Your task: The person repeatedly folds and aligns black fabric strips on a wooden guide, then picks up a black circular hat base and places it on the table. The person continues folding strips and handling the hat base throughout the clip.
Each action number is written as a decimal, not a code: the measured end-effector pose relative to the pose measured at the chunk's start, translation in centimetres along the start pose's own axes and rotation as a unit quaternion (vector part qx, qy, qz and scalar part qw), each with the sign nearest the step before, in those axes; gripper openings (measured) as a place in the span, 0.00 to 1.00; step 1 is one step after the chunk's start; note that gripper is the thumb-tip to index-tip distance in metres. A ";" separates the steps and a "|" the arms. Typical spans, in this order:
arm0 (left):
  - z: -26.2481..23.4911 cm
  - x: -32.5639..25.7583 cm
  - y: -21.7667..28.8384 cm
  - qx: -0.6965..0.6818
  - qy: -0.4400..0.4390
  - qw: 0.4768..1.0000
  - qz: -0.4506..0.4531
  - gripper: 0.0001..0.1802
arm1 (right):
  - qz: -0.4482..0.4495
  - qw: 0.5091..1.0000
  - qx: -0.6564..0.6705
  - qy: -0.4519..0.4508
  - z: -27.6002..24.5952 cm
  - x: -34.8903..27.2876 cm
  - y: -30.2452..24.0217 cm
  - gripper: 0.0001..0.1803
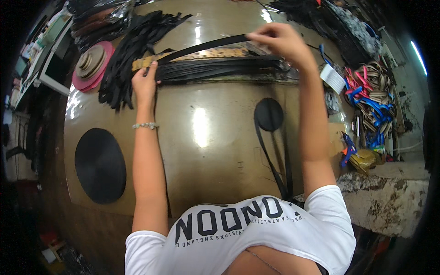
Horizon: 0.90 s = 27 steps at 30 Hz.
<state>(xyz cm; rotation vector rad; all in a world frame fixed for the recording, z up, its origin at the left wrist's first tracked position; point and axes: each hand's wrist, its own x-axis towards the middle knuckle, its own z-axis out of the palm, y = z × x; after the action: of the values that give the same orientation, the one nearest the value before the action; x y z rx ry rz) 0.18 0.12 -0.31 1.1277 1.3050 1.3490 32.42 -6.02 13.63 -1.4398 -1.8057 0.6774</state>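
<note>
Head view: black strip (206, 45) ran left to right between both hands, at the far side of the table (220, 178), arched up over a spotted yellow bar (143, 63). Right hand (277, 40) pinched its right end, thumb to forefinger, slightly blurred. Left hand (145, 81) gripped its left end at the bar's left end; couldn't tell if those fingers also had the bundle.

Bundle of black strips (206, 71) lay just near of the bar, roughly parallel to it. Progress, my read: mid-job. Bundled strips looked laid up already; the one in hand wasn't down flat yet. Count left: can't tell.

Stock around: loose black strip pile (133, 50) far left, likely more to handle. Small black roll (269, 114) right of centre, strap trailing toward the near edge. Large black roll (100, 166) near left, flat, looked unused. Pink-and-tan disc stack (93, 66) left of the pile. Coloured strap tangle (370, 98) far right, beyond a white paper (332, 79).
</note>
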 end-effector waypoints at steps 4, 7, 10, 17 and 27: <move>0.1 0.0 0.3 0.015 0.013 1.000 -0.005 0.15 | 0.242 0.946 0.030 0.215 -7.0 -5.7 5.6 0.16; 0.2 -0.1 0.4 0.022 0.018 0.999 -0.019 0.15 | 0.293 0.927 0.049 0.230 -5.1 -8.3 10.9 0.14; 0.1 -0.1 0.3 0.028 0.018 0.999 -0.015 0.15 | 0.274 0.924 0.135 0.229 -3.2 -9.1 14.3 0.14; 0.3 -0.2 0.6 0.031 0.015 0.999 0.000 0.15 | 0.272 0.931 0.142 0.199 -3.0 -8.9 16.0 0.12; -0.7 -0.2 0.0 0.017 -0.050 0.999 0.006 0.16 | 0.060 0.932 -0.267 0.237 -1.8 -1.2 2.9 0.16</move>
<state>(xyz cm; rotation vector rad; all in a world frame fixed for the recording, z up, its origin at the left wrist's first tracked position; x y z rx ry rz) -0.51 -0.17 -0.32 1.2133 1.2555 1.2680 35.69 -6.54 12.20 -1.8791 -1.5760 -0.1366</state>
